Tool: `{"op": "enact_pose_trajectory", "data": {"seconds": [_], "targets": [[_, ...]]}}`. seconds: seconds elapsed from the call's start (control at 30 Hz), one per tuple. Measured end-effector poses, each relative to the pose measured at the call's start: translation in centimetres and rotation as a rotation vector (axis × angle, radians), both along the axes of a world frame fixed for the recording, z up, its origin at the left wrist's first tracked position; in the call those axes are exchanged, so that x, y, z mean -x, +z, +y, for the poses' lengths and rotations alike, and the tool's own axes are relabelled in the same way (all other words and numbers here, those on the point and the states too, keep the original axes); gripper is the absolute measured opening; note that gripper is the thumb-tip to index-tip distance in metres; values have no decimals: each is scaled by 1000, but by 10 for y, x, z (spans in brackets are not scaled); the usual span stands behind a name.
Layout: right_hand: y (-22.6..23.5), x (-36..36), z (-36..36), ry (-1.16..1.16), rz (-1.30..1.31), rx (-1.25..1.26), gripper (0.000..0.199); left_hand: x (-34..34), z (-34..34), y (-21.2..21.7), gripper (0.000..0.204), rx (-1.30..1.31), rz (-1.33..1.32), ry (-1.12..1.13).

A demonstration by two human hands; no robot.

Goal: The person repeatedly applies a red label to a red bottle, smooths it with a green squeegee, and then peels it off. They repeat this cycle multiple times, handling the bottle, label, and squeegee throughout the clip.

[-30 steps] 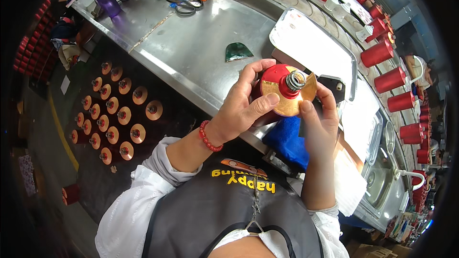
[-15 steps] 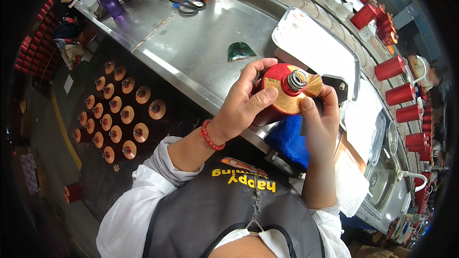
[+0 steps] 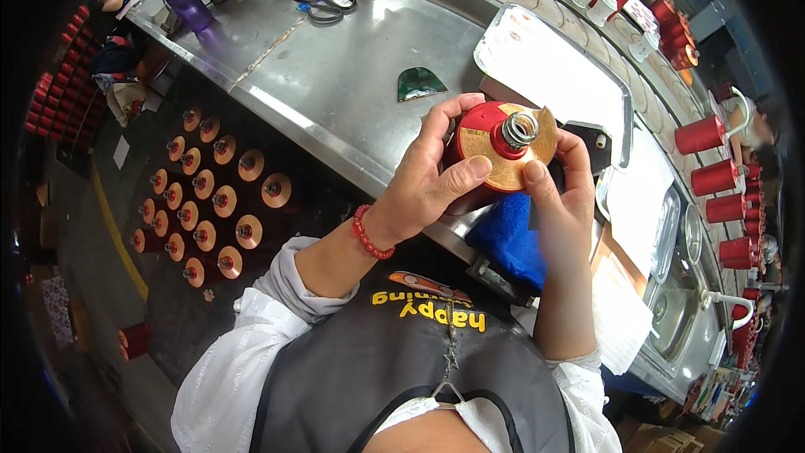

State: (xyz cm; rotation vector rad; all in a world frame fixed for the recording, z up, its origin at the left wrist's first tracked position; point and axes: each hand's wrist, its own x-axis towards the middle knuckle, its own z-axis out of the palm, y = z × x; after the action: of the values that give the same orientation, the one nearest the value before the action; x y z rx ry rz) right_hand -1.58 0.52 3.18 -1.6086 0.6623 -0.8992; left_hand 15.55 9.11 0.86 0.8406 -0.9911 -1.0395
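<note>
A glossy red bottle [image 3: 476, 120] with a clear threaded glass neck is tilted up in front of me. A gold ring-shaped label [image 3: 503, 174] lies around much of its shoulder. My left hand [image 3: 428, 172] wraps the bottle's left side, thumb pressing on the gold label. My right hand [image 3: 563, 193] pinches the label's right part between thumb and fingers. One pointed corner of the label sticks up beside the neck. The underside of the bottle is hidden by my hands.
A steel table [image 3: 335, 75] carries a dark green curved piece [image 3: 421, 84], scissors [image 3: 325, 7] and a purple bottle [image 3: 189, 7]. A white tray [image 3: 545, 59] and blue cloth [image 3: 511, 243] are nearby. Gold-topped bottles [image 3: 201, 184] stand lower left. Red bottles [image 3: 700, 134] line a conveyor.
The gold label lies flatter on the right of the bottle's shoulder, its raised part now a small pointed corner. The bottle has tilted slightly. Red bottles on the conveyor have shifted along it.
</note>
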Motion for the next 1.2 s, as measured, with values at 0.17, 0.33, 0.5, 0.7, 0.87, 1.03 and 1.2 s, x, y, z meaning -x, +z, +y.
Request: {"op": "enact_pose_trajectory", "data": {"seconds": [0.17, 0.33, 0.5, 0.7, 0.87, 1.03, 1.2], "targets": [[2, -8, -9, 17, 19, -17, 48, -5, -8, 0, 73, -10, 53, -1], [6, -14, -10, 19, 8, -59, 49, -9, -10, 0, 71, -7, 96, -11], [2, -13, -14, 31, -14, -93, 48, -10, -14, 3, 71, -31, 76, -9], [1, -17, -17, 33, -16, -48, 48, -9, -16, 1, 73, -18, -7, 14], [4, -11, -20, 55, 0, -70, 47, -3, -17, 5, 72, -55, 12, 10], [9, -10, -22, 90, -28, -210, 45, 0, -18, 15, 67, -130, 186, -7], [5, -8, -22, 72, -24, -193, 45, -4, -19, 28, 64, -222, 314, -53]]}}
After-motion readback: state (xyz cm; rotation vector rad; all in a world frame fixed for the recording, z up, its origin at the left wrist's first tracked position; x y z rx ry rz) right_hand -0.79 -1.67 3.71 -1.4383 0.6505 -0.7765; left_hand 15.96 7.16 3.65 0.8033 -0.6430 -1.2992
